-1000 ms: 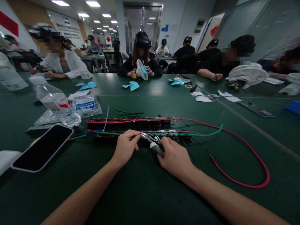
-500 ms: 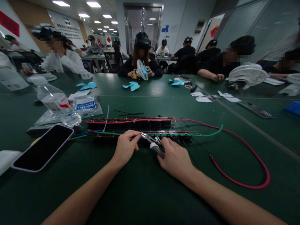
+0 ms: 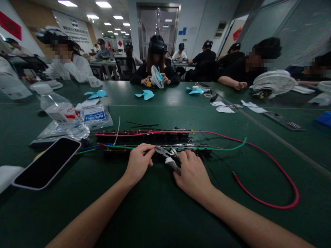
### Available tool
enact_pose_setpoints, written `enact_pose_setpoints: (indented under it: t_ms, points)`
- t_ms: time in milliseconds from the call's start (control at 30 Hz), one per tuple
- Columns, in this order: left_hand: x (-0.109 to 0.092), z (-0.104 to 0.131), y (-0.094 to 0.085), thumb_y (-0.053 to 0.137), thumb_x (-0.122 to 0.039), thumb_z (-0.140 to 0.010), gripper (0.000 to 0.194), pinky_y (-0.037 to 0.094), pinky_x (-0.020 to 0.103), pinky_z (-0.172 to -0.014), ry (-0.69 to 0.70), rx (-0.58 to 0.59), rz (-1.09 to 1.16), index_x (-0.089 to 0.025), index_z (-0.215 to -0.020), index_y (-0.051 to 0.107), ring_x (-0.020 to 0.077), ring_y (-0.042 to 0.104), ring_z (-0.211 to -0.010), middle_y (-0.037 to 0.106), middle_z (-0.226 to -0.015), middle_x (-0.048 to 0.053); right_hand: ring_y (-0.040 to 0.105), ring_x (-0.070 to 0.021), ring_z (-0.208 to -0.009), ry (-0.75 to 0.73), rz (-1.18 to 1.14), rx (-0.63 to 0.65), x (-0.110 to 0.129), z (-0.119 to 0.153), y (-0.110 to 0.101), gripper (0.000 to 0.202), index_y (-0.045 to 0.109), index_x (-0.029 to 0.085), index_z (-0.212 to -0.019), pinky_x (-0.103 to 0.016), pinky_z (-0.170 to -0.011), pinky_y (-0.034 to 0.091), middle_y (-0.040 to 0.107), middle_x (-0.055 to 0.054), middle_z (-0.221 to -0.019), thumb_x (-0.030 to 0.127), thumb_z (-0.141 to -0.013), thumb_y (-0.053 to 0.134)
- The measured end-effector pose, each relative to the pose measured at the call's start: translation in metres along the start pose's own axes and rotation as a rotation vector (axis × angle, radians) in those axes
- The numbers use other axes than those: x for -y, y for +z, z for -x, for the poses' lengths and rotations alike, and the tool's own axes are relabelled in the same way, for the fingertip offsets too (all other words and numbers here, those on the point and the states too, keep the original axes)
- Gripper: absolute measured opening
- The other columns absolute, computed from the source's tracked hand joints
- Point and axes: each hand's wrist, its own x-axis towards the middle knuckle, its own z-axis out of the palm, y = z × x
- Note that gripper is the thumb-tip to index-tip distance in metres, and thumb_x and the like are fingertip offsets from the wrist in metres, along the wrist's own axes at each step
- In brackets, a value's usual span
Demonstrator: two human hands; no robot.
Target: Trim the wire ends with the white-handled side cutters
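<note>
My right hand (image 3: 193, 174) is wrapped round the pale grey handles of a pair of pliers (image 3: 169, 159), whose metal jaws point left. Thumb and fingers of my left hand (image 3: 140, 161) are pinched together right at the jaw tips; whatever lies between them is too small to make out. Just behind both hands is a black strip (image 3: 111, 150) with metal contacts, a green wire (image 3: 230, 149) running along it. Farther back lies a second similar strip (image 3: 103, 137), crossed by a long red wire (image 3: 214, 132).
Left of my hands lie a phone (image 3: 48, 163), a plastic bottle (image 3: 60, 110) and a clear packet (image 3: 95, 115). A white cable tie (image 3: 117, 131) sticks up by the strips. Blue fan blades (image 3: 144, 94) lie across the green table (image 3: 165, 213); a person opposite holds a fan (image 3: 157, 77).
The pliers have opened slightly in my right hand, with their handles and jaws farther apart. My left hand stays at the jaw tips.
</note>
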Motion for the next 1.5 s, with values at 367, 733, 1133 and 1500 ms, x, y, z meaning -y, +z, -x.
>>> enact_pose_setpoints:
  t_ms: [367, 733, 1133, 1500]
  points:
    - [-0.0012, 0.0003, -0.0004, 0.062, -0.026, -0.082, 0.018, 0.041, 0.019, -0.038, -0.012, 0.0, 0.005, -0.014, -0.088, 0.074, 0.0062, 0.054, -0.041, 0.068, -0.088, 0.007, 0.06, -0.0219, -0.081, -0.011, -0.025, 0.058, -0.0033, -0.002, -0.0029, 0.026, 0.045, 0.021, -0.096, -0.029, -0.061, 0.039, 0.062, -0.006, -0.09, 0.022, -0.074, 0.059]
    - [-0.0036, 0.0004, -0.0001, 0.061, -0.021, -0.082, 0.016, 0.039, 0.018, -0.037, -0.024, -0.004, -0.024, -0.015, -0.09, 0.074, 0.0064, 0.054, -0.041, 0.068, -0.079, 0.005, 0.054, -0.0244, -0.087, 0.0, 0.001, 0.016, -0.0021, -0.001, -0.001, 0.028, 0.044, 0.021, -0.094, -0.034, -0.071, 0.04, 0.056, -0.009, -0.096, 0.022, -0.071, 0.06]
    - [-0.0038, 0.0006, 0.0001, 0.06, -0.023, -0.083, 0.018, 0.039, 0.018, -0.036, -0.029, 0.0, -0.023, -0.014, -0.091, 0.073, 0.0053, 0.054, -0.041, 0.068, -0.092, 0.007, 0.051, -0.0259, -0.088, 0.0, 0.001, 0.014, -0.0021, -0.0011, -0.0004, 0.027, 0.045, 0.02, -0.095, -0.036, -0.075, 0.039, 0.055, -0.011, -0.098, 0.021, -0.071, 0.059]
    - [-0.0049, 0.0009, -0.0002, 0.059, -0.022, -0.084, 0.017, 0.04, 0.017, -0.037, -0.011, 0.014, -0.049, -0.013, -0.09, 0.072, 0.0049, 0.054, -0.042, 0.066, -0.09, 0.006, 0.057, -0.0219, -0.083, -0.022, -0.037, 0.06, -0.0055, -0.0032, -0.0017, 0.027, 0.044, 0.021, -0.097, -0.029, -0.064, 0.04, 0.059, -0.007, -0.091, 0.023, -0.074, 0.058]
